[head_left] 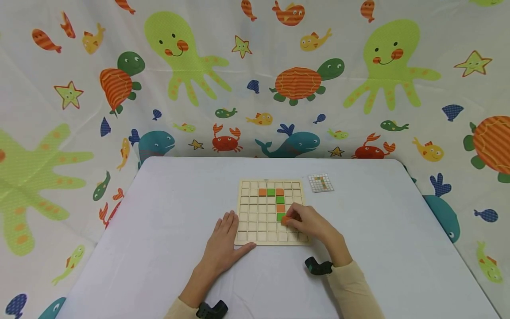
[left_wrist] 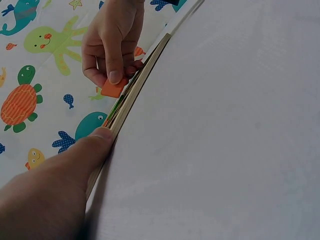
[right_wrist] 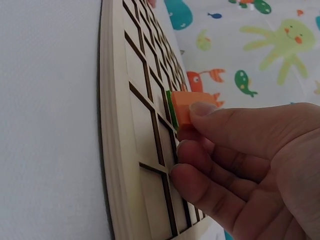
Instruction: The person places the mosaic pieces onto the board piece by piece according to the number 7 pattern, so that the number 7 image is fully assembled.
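A wooden grid board lies on the white table. My left hand rests at its left side, fingers straight, with the thumb along the front edge. Between thumb and fingertips my right hand pinches an orange square tile, tilted just above the board. Close by that tile sits a green tile, the lowest in a column under another orange tile and another green one. Across the top of this column runs a short row of orange, green and orange. The right fingertips partly hide the held tile.
A small card printed with a grid and coloured squares lies beyond the board's right corner. White cloth covers the table. Behind it hangs a curtain with sea animals. Black wrist cameras sit on both wrists.
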Motion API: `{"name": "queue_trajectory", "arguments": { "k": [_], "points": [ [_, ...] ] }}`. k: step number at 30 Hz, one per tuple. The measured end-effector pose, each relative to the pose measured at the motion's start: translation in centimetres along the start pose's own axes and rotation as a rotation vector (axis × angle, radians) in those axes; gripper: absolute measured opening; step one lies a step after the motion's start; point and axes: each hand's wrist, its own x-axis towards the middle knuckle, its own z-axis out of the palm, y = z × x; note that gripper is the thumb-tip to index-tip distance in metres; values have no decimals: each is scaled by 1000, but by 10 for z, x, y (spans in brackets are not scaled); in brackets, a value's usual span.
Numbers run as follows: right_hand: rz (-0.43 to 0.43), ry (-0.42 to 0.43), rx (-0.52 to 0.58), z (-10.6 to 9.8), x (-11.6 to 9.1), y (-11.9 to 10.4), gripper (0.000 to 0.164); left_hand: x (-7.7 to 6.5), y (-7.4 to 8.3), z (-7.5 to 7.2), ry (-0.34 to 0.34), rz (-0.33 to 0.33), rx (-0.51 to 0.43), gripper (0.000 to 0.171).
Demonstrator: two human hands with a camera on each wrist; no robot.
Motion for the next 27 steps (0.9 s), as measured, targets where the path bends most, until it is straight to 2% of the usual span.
{"name": "queue_trajectory", "arguments": {
  "k": [8, 18, 27],
  "points": [
    [-80, -17, -37, 3, -1, -3, 9, 1, 0, 1, -6, -7, -2, 101],
    [-99, -34, -41, 9, 2, 1, 5, 2, -1, 1, -20, -16, -3, 103],
    [-149, 13, -97, 9, 2, 0, 5, 1, -2, 2, 7, 3, -3, 102]
  ]
}}
